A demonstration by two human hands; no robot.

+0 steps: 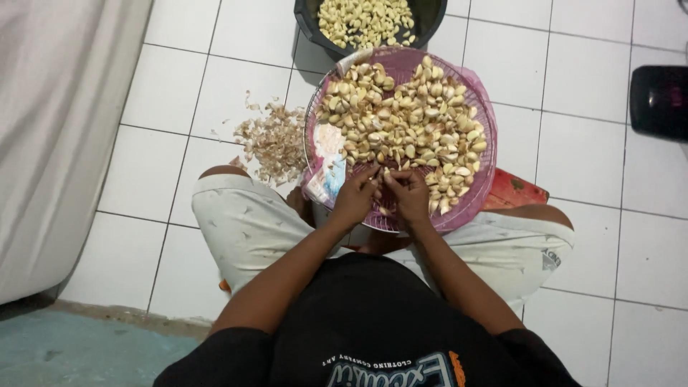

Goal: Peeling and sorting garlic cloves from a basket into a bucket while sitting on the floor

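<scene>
1. Two hands work over a pink basket, seen from above w/ the person sitting on a white tile floor (573, 93).
2. Far left: a grey-white cloth (57, 129) hangs down by the floor.
3. Next: a pile of dry garlic skins (272, 142) lies on the tiles, just left of the basket.
4. Left hand (355, 197) is at the near edge of the round pink basket (480, 183). Fingers are curled and pinch a garlic clove (379, 175) at the tips.
5. The clove sits right btwn both hands, over the near rim of the basket, close to the person's knees.
6. Right hand (410, 195) touches the left one. Its fingers are bent in too, pinching the same clove from the other side.
7. The basket is full of garlic cloves w/ skin on (408, 118), just past the fingertips.
8. Above it: a black bowl (309, 25) w/ peeled cloves (365, 21), touching the basket's far rim.
9. Far right: a dark box thing (659, 100), well apart.
</scene>
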